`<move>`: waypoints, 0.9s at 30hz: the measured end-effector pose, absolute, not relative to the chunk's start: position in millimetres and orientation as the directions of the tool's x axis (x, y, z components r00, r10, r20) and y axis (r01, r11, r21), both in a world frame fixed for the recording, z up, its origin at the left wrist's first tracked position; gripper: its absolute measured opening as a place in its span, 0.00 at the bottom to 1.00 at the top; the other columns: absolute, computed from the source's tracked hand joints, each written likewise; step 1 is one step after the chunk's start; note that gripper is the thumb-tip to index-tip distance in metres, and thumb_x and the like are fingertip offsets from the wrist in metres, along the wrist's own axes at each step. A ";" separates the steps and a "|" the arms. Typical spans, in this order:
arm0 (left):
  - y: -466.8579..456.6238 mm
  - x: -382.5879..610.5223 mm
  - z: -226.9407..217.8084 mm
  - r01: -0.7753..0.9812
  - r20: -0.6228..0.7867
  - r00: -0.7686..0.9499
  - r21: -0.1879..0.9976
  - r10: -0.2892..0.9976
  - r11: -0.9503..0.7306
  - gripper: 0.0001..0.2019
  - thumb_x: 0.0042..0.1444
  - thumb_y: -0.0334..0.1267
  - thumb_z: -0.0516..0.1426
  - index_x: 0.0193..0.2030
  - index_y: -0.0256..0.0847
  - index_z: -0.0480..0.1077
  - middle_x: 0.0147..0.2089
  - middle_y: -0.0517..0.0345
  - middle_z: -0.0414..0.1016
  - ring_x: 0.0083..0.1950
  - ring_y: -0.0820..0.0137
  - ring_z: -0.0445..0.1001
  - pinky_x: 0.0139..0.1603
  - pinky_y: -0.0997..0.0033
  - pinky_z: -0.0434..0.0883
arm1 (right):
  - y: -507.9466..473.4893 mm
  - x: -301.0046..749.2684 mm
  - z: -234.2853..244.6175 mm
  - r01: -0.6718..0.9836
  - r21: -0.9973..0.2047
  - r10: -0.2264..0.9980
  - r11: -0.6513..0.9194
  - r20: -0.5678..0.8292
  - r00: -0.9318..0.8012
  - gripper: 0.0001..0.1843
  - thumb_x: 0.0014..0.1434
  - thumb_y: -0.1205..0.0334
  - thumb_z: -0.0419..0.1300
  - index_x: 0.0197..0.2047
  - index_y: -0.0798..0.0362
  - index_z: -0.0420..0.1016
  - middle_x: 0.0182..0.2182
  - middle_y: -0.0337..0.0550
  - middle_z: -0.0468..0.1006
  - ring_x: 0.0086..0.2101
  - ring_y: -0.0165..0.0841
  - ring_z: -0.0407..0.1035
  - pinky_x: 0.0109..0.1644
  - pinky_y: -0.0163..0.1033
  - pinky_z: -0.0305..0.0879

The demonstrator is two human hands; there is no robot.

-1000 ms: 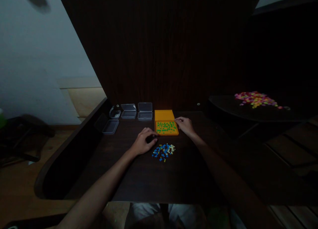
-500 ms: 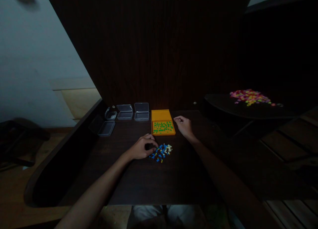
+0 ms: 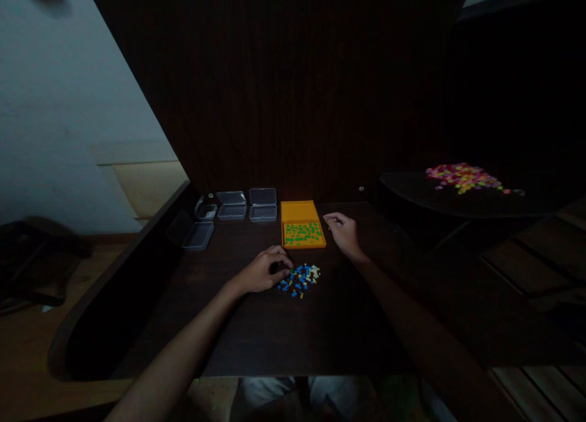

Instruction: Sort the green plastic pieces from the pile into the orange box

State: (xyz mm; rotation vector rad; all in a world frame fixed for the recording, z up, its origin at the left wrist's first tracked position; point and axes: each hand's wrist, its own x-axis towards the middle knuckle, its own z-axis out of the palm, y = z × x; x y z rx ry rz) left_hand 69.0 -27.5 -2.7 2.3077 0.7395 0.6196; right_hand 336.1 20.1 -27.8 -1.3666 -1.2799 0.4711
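Small blue, cream and yellow toy bricks lie in a loose pile on the dark tabletop. My left hand is at the pile's left edge, thumb and forefinger curled together around a small green brick. Behind the pile stands an open yellow box, its lid tilted back, with many green bricks scattered in its base. My right hand rests beside the box's right edge, fingers curled in; whatever they may hold is hidden.
Several open clear plastic cases stand at the back left, one case nearer to me. A heap of pink, red and yellow pieces covers part of a side shelf at right. A dark panel rises behind the table.
The whole view has shifted slightly. My left thumb and forefinger have drawn closer together at the pile's edge, by the green brick. My right hand stays beside the box.
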 end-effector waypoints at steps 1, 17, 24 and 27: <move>-27.6 69.0 -2.3 0.344 0.235 0.732 0.683 0.640 -0.644 0.06 0.59 0.35 0.58 0.41 0.39 0.76 0.40 0.53 0.71 0.44 0.67 0.71 0.48 0.67 0.69 | 15.2 334.4 -24.1 0.440 -0.859 0.858 0.263 0.417 0.301 0.14 0.52 0.55 0.55 0.30 0.55 0.78 0.25 0.43 0.77 0.24 0.31 0.65 0.29 0.35 0.61; -31.0 68.2 1.5 0.373 0.214 0.733 0.667 0.645 -0.645 0.05 0.61 0.32 0.56 0.38 0.38 0.74 0.39 0.54 0.71 0.44 0.67 0.71 0.48 0.69 0.68 | -37.2 283.8 -5.9 0.468 -0.748 0.822 0.470 0.178 -0.541 0.10 0.51 0.64 0.58 0.30 0.57 0.81 0.15 0.31 0.61 0.18 0.23 0.53 0.22 0.29 0.48; -29.6 67.0 -2.0 0.396 0.223 0.726 0.639 0.651 -0.660 0.06 0.61 0.32 0.55 0.38 0.40 0.73 0.39 0.54 0.71 0.45 0.67 0.70 0.48 0.68 0.68 | -38.7 284.0 -5.0 0.536 -0.676 0.824 0.506 0.197 -0.531 0.08 0.52 0.66 0.60 0.31 0.56 0.81 0.14 0.30 0.62 0.17 0.23 0.53 0.23 0.30 0.49; -29.4 66.0 -1.6 0.403 0.228 0.722 0.629 0.654 -0.664 0.06 0.60 0.32 0.55 0.38 0.40 0.74 0.39 0.54 0.71 0.44 0.67 0.71 0.47 0.69 0.68 | -39.9 282.2 -6.2 0.532 -0.642 0.799 0.553 0.226 -0.558 0.07 0.52 0.66 0.61 0.32 0.55 0.81 0.15 0.30 0.63 0.18 0.23 0.54 0.24 0.29 0.51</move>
